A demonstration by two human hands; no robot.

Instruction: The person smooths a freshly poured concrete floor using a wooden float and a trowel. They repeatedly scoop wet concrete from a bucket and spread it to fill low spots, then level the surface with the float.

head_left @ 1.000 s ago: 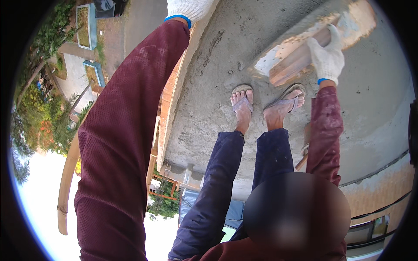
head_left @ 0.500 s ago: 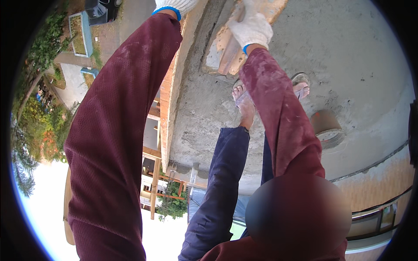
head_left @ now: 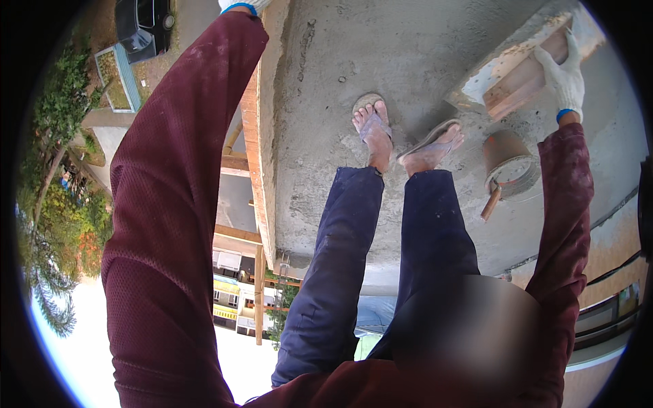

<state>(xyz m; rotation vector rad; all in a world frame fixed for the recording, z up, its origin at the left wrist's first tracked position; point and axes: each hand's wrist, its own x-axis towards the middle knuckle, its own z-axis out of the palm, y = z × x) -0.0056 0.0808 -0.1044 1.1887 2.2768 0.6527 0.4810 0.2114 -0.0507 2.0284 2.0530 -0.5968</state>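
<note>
My right hand (head_left: 563, 76), in a white knit glove with a blue cuff, grips the wooden batten on a pale, mortar-smeared wooden board (head_left: 473, 85). The board is tilted at the far right, over grey wet-looking cement (head_left: 381, 47). Only the blue cuff and a bit of the white glove of my left hand (head_left: 239, 6) show at the top edge, close to the wooden formwork edge (head_left: 253, 136); its fingers are out of the picture. A round pail (head_left: 503, 149) stands near the board, with a wooden handle (head_left: 490, 202) beside its rim.
My sandalled feet (head_left: 373, 122) stand on the cement slab. Left of the formwork is a drop, with a dark car (head_left: 143, 30), trees (head_left: 64, 102) and wooden props (head_left: 259, 292) below. A wall with a window (head_left: 605, 326) is at the right.
My right hand has carried the board from in front of my feet across to the far right. The pail's wooden handle has come into sight. My left arm has shifted slightly left.
</note>
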